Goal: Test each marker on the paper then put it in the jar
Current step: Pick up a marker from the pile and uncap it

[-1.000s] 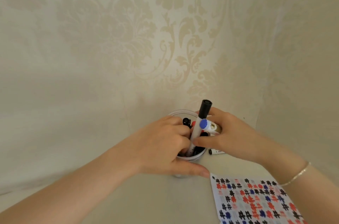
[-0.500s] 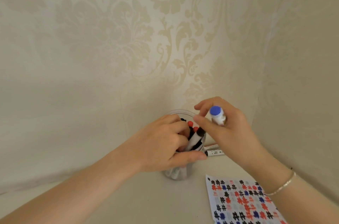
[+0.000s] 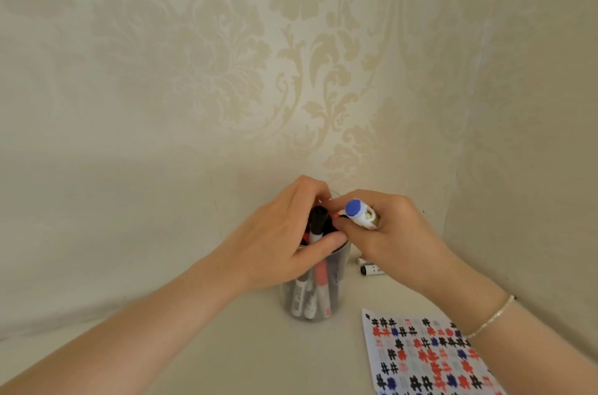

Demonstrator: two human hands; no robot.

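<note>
A clear jar [image 3: 315, 297] stands on the table, packed with several markers, black and red caps showing at its mouth. My left hand [image 3: 278, 242] wraps round the jar's top, thumb across the rim and fingers curled over the far side, with a black-capped marker [image 3: 316, 222] sticking up beside the thumb. My right hand [image 3: 391, 239] grips a white marker with a blue cap [image 3: 359, 212] just right of the jar's mouth, cap end toward me. The paper [image 3: 427, 355], covered with black, red and blue test marks, lies at the lower right.
Two loose markers [image 3: 369, 269] lie on the table behind my right hand, mostly hidden by it. A cream patterned cloth covers the table and hangs as a backdrop close behind the jar and to the right.
The black-capped marker that my right hand held above the jar now sits inside it. My right hand has lowered the blue-capped marker toward the jar's mouth. My left hand stays on the jar.
</note>
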